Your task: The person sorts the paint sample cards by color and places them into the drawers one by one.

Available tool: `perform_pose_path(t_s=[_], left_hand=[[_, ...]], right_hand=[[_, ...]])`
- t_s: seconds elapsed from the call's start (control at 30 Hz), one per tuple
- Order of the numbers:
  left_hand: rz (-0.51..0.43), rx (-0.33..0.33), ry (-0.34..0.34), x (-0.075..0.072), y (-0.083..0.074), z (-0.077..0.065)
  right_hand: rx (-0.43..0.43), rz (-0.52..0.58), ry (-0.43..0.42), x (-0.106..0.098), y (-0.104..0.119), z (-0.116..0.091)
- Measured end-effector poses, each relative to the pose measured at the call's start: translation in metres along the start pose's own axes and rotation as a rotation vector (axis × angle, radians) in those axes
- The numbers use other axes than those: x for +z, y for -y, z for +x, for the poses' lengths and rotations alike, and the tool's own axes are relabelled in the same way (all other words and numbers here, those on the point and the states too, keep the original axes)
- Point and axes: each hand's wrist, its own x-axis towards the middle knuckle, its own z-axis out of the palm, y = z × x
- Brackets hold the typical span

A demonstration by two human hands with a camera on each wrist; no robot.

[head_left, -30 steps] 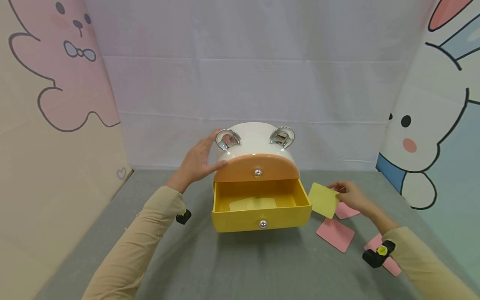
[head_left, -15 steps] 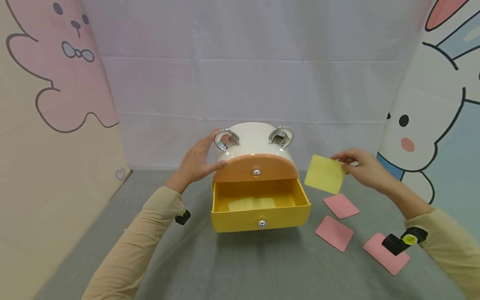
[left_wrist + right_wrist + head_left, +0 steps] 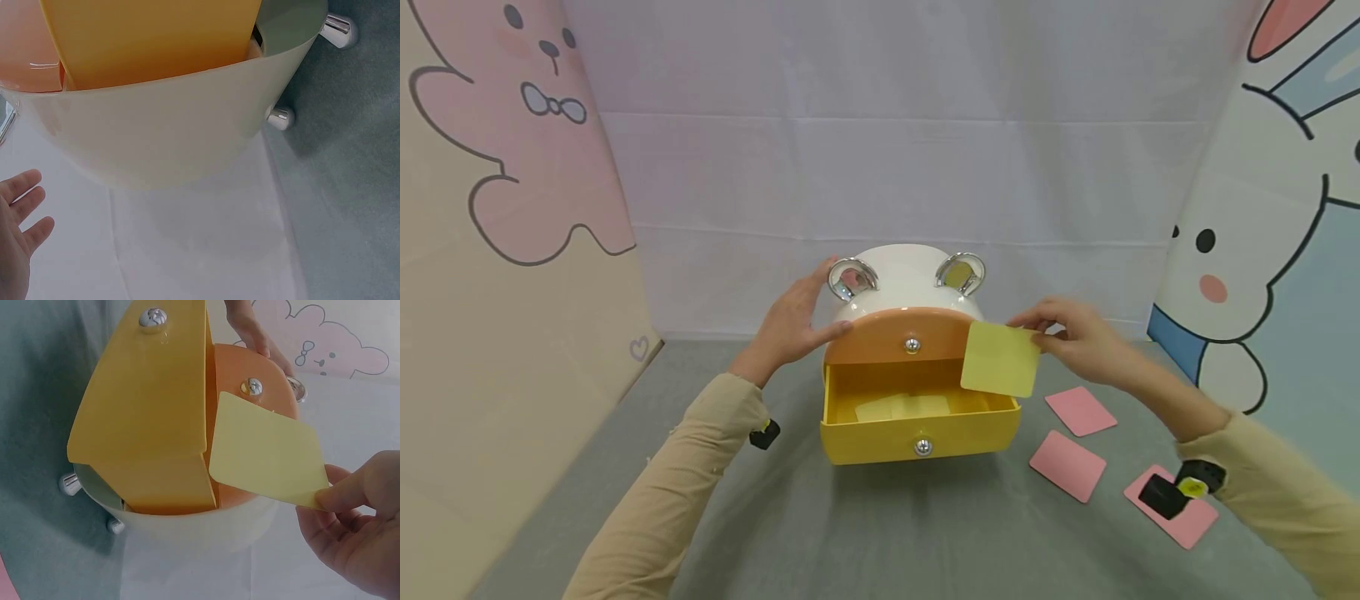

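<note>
A small white storage box [image 3: 904, 271] with silver ears stands on the table. Its orange upper drawer [image 3: 880, 337] is closed, while the yellow lower drawer [image 3: 865, 442] is pulled out with pale yellow cards [image 3: 902, 407] lying inside. My left hand [image 3: 790, 325] rests against the box's upper left side, thumb at the orange front, fingers extended. Between thumb and fingers my right hand [image 3: 1075, 337] pinches the edge of a square yellow card [image 3: 1000, 360]. That card overlaps the drawer's right end in the head view; in the right wrist view the card [image 3: 265, 453] appears before the orange front.
Several pink cards lie on the grey table right of the box: one at the back [image 3: 1081, 411], one nearer [image 3: 1067, 465], and one [image 3: 1187, 527] partly behind the right wrist camera. A white cloth [image 3: 730, 183] hangs behind the box.
My right hand has lifted the yellow card from among the pink cards and carried it left to the pulled-out drawer. My left hand stays at the box's side.
</note>
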Motion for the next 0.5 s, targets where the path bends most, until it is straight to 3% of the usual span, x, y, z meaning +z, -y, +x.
perform_pose_path(t_s=[0.27, 0.5], left_hand=[[0.000, 0.005, -0.005, 0.001, 0.000, 0.000], [0.000, 0.007, -0.010, 0.001, 0.001, 0.000]], right_hand=[[-0.092, 0.019, 0.012, 0.019, 0.002, 0.010], [-0.057, 0.033, 0.086, 0.038, -0.003, 0.009]])
